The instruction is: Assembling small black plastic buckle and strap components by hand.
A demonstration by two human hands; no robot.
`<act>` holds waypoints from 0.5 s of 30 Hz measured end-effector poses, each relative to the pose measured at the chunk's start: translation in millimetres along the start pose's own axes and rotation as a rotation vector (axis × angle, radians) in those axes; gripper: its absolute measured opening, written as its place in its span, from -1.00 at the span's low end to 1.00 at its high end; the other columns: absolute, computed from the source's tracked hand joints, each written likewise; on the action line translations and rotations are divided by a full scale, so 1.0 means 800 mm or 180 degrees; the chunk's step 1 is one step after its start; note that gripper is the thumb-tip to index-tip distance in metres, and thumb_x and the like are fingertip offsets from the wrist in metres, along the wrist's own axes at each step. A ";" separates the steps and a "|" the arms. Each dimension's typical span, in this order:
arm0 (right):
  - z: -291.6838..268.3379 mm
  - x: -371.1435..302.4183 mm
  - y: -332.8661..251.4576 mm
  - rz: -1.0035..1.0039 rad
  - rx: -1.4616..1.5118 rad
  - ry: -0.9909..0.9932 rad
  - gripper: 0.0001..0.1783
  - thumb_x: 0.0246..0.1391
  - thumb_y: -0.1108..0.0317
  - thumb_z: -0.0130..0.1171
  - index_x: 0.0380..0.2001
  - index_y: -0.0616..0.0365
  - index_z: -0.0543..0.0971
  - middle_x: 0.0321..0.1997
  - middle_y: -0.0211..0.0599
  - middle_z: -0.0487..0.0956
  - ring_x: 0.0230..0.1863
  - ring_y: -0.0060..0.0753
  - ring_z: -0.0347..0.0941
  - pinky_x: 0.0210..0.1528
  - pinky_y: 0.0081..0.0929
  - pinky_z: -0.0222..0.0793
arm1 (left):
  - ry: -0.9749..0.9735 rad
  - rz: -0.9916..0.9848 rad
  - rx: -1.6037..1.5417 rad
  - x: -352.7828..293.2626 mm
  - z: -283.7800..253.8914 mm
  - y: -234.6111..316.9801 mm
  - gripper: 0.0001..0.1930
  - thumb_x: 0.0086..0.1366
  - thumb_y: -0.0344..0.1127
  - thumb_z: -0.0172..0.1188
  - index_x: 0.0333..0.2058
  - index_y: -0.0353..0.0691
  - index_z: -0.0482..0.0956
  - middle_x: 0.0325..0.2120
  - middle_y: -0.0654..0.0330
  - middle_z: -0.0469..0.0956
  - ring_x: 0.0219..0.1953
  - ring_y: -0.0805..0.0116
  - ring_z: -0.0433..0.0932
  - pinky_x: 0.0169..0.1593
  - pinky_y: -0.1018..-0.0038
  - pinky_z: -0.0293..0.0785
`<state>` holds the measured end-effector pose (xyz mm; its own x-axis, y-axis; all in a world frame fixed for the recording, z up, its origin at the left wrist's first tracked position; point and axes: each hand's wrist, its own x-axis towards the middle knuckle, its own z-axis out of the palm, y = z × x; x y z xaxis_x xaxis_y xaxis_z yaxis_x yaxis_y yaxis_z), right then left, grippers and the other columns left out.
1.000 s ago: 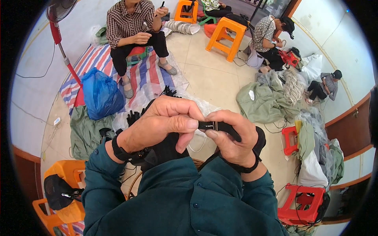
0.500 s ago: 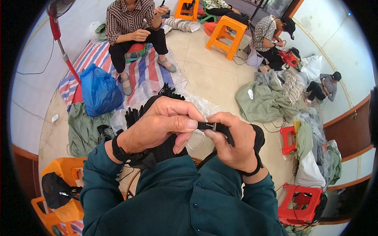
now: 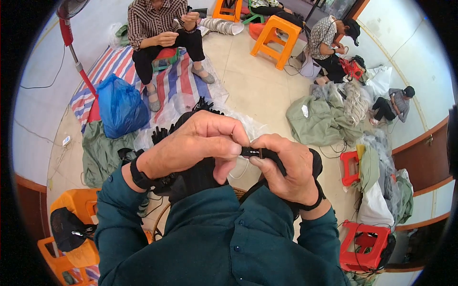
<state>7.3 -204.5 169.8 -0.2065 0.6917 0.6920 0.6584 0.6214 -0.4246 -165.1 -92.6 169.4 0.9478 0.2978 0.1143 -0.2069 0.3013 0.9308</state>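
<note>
A short black strap [image 3: 249, 151] with small white marks runs between my two hands above my lap. My left hand [image 3: 198, 143] pinches its left end between thumb and fingers. On the other side, my right hand [image 3: 291, 167] grips the strap, thumb below and index finger above, beside a thin metal piece [image 3: 261, 153] across it. Whether that piece is a ring or a slider cannot be made out. Behind my left hand, a bundle of black strips [image 3: 161, 134] lies by my leg, partly hidden. Black bands circle both my wrists.
A blue plastic bag [image 3: 121, 109] and striped sheeting [image 3: 164, 86] lie ahead left, where a co-worker sits [image 3: 160, 24]. Green fabric [image 3: 312, 124] is heaped ahead right. An orange stool [image 3: 78, 205] stands left, a red stool [image 3: 365, 243] right. Other people sit farther off.
Both hands stay on the strap, with only small shifts. White marks on it now show more clearly beside the metal piece. The co-worker's hands ahead have moved slightly.
</note>
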 end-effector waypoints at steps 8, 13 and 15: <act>0.003 -0.003 0.002 -0.0003 -0.0143 -0.0051 -0.66 -0.21 0.52 0.25 -0.26 0.27 0.44 -0.42 -0.15 0.53 -0.46 -0.20 0.50 -0.48 -0.47 0.39 | -0.0018 -0.0357 0.0262 0.005 0.000 0.007 -0.83 0.19 -0.35 0.11 -0.39 -0.37 0.44 -0.66 0.11 0.50 -0.69 0.42 0.48 -0.61 0.57 0.42; 0.006 -0.010 0.006 0.0043 0.0146 0.0118 -0.68 -0.21 0.51 0.25 -0.29 0.25 0.46 -0.41 -0.13 0.54 -0.48 -0.21 0.50 -0.49 -0.48 0.38 | 0.0037 -0.0415 0.0061 0.002 0.002 -0.002 -0.85 0.19 -0.37 0.12 -0.38 -0.37 0.44 -0.69 0.13 0.49 -0.71 0.43 0.47 -0.65 0.58 0.40; 0.008 -0.013 0.003 0.0076 0.0129 0.0097 -0.68 -0.21 0.51 0.25 -0.29 0.26 0.46 -0.41 -0.13 0.54 -0.49 -0.21 0.50 -0.49 -0.48 0.38 | 0.0072 -0.0463 -0.0018 0.000 0.002 -0.003 -0.85 0.18 -0.38 0.13 -0.38 -0.37 0.44 -0.70 0.14 0.48 -0.72 0.43 0.46 -0.66 0.59 0.39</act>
<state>6.4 -207.7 158.1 -0.1686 0.6955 0.6985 0.6330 0.6196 -0.4641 -164.5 -94.8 167.4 0.9621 0.2710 -0.0297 -0.0691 0.3477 0.9351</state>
